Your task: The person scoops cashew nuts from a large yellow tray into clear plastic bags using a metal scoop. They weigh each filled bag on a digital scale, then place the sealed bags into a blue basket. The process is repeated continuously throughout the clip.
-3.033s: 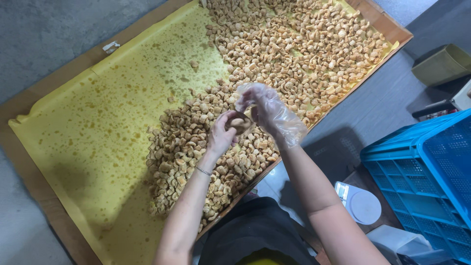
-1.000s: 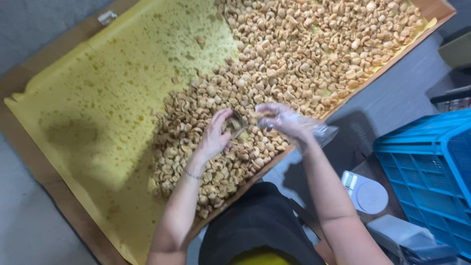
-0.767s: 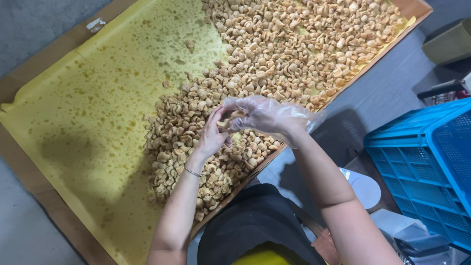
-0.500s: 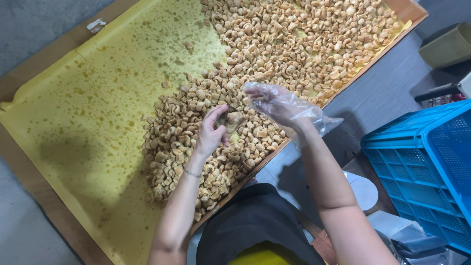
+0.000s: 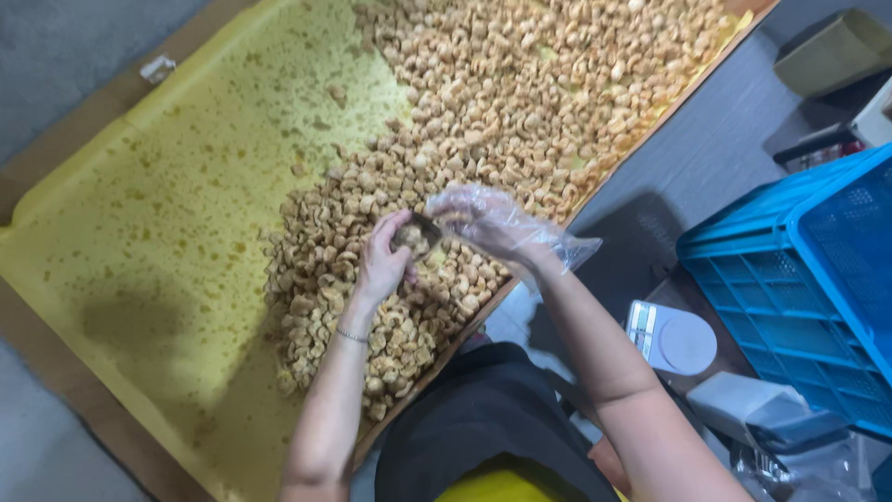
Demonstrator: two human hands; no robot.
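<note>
1. The bare left hand (image 5: 383,260) curls its fingers around a small clear bag (image 5: 417,234), pinching it at the fingertips.
2. The right hand (image 5: 483,221), in a loose clear plastic glove, has its fingers bent narrow just beside the bag's mouth; whether they grip a piece cannot be told.
3. Fried snack pieces (image 5: 483,130) lie heaped under and beyond both sets of fingers, on yellow paper (image 5: 167,214).
</note>
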